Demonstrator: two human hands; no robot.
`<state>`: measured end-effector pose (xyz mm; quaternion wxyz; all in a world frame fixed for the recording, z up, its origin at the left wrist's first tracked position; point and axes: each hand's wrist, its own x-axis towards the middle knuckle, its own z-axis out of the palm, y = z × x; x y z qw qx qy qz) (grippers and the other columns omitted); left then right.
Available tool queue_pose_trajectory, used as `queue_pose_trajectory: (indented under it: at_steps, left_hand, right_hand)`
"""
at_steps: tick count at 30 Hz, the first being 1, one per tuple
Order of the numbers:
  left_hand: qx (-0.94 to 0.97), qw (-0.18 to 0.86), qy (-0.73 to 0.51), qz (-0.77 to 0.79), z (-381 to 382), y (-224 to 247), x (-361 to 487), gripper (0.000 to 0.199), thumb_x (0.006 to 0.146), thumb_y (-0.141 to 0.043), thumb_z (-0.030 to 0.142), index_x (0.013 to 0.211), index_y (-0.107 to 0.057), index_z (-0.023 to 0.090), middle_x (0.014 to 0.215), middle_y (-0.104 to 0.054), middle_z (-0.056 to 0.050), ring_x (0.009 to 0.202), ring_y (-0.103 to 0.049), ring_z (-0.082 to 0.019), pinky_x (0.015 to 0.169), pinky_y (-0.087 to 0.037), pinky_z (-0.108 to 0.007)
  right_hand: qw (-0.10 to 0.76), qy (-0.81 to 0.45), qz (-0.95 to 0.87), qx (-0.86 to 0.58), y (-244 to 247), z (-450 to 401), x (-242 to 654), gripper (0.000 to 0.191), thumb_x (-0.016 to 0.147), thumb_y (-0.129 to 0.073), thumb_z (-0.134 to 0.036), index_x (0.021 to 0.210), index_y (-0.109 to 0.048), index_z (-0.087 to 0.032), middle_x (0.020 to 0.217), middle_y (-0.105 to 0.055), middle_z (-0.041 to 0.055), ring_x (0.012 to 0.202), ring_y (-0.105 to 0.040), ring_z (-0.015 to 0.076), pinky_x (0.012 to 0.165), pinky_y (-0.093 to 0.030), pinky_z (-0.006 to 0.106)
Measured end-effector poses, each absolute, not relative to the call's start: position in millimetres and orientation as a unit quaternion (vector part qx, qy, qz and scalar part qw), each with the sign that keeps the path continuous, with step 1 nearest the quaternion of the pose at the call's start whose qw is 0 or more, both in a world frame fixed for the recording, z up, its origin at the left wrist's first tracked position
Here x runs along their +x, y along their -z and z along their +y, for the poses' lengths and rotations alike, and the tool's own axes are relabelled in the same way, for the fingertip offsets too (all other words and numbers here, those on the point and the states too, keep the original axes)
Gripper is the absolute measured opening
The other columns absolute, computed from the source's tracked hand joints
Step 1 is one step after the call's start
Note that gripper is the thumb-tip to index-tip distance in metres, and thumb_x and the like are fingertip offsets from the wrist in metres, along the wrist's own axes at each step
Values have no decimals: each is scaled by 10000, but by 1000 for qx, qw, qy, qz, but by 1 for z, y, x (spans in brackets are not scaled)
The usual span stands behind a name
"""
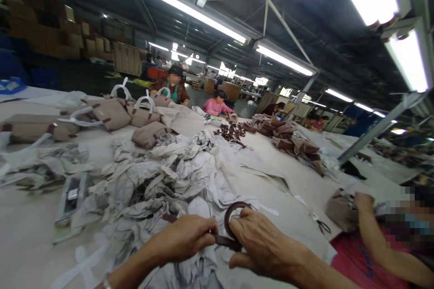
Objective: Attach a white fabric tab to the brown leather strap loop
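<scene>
My left hand (185,237) and my right hand (261,244) both grip a dark brown strap (233,216) that curls into a loop between them, low in the head view. The loop rises above my right thumb. Under my hands lies a large heap of crumpled white paper and cloth strips (162,180) on the pale work table (298,185).
Tan handbags with white handles (111,113) lie at the back left. Brown bags (298,144) and small brown pieces (232,132) lie at the back right. A person in a red top (373,257) works at my right, near scissors (322,225). Other workers sit across the table.
</scene>
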<state>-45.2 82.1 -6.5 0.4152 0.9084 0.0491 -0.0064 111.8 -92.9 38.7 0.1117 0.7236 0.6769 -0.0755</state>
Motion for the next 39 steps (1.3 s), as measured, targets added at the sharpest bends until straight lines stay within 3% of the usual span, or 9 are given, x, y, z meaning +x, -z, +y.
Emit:
queue_pose_trajectory:
  at_steps: [4, 8, 11, 19, 23, 28, 35, 37, 39]
  left_hand:
    - [881, 460, 113, -12, 90, 3, -44, 170, 860, -583, 261, 974, -709, 274, 658, -579, 59, 621, -532, -133, 571, -313, -235]
    - [935, 348, 55, -29, 79, 2, -53, 252, 860, -695, 375, 1087, -670, 267, 996, -735, -33, 935, -668, -266, 757, -404, -313]
    - [952, 305, -9, -16, 71, 1, -57, 164, 944, -562, 294, 1075, -640, 235, 1056, -709, -68, 1018, -632, -279, 891, -412, -372]
    - [689, 699, -179, 67, 58, 16, -43, 526, 970, -324, 636, 1126, -568, 198, 700, -482, 52, 612, -452, -121, 608, -378, -264]
    - [688, 691, -208, 84, 49, 27, -39, 571, 962, -314, 664, 1159, -548, 182, 689, -477, 49, 567, -388, -111, 529, -292, -262]
    - [675, 703, -208, 82, 49, 28, -38, 587, 954, -324, 680, 1184, -529, 180, 721, -511, 34, 639, -477, -121, 627, -390, -261]
    - [499, 852, -143, 72, 44, 33, -26, 614, 883, -510, 698, 1191, -531, 167, 528, -222, 146, 415, -91, -57, 397, -61, -228]
    - [539, 822, -171, 74, 46, 33, -26, 611, 909, -470, 687, 1222, -562, 171, 520, -252, 132, 418, -157, -64, 399, -134, -208]
    - [643, 725, -232, 88, 51, 32, -28, 539, 945, -456, 626, 1250, -602, 206, 628, -515, 53, 543, -450, -88, 537, -386, -193]
  right_hand:
    - [80, 139, 632, 758, -39, -95, 103, 305, 756, -605, -506, 876, -602, -226, 786, -672, 36, 687, -510, 169, 649, -349, 360]
    - [-57, 333, 527, 780, -48, -94, 109, 200, 707, -605, -397, 652, -560, -210, 513, -400, -73, 469, -299, 67, 476, -202, 300]
    - [-181, 529, 375, 740, -48, -96, 115, 231, 702, -548, -396, 645, -625, -186, 392, -440, -78, 322, -331, 68, 363, -210, 271]
    - [-606, 588, 211, 493, -53, -94, 101, 537, 840, -436, -561, 665, -674, -113, 261, -265, -110, 247, -273, 41, 465, -388, 212]
    - [-653, 555, 164, 489, -63, -83, 99, 516, 868, -439, -538, 702, -688, -117, 288, -283, -122, 254, -215, 20, 538, -486, 209]
    - [-652, 545, 141, 508, -64, -80, 103, 532, 869, -438, -549, 700, -688, -111, 290, -284, -119, 257, -217, 23, 524, -488, 200]
    - [-683, 557, 111, 459, -66, -76, 103, 446, 824, -528, -505, 705, -697, -110, 296, -296, -122, 254, -215, 15, 481, -436, 174]
    - [-695, 560, 110, 437, -67, -76, 103, 455, 820, -522, -515, 703, -700, -113, 292, -277, -122, 254, -222, 17, 463, -406, 165]
    - [-697, 563, 113, 429, -68, -75, 104, 472, 829, -498, -516, 692, -702, -112, 286, -255, -124, 253, -201, 18, 476, -419, 172]
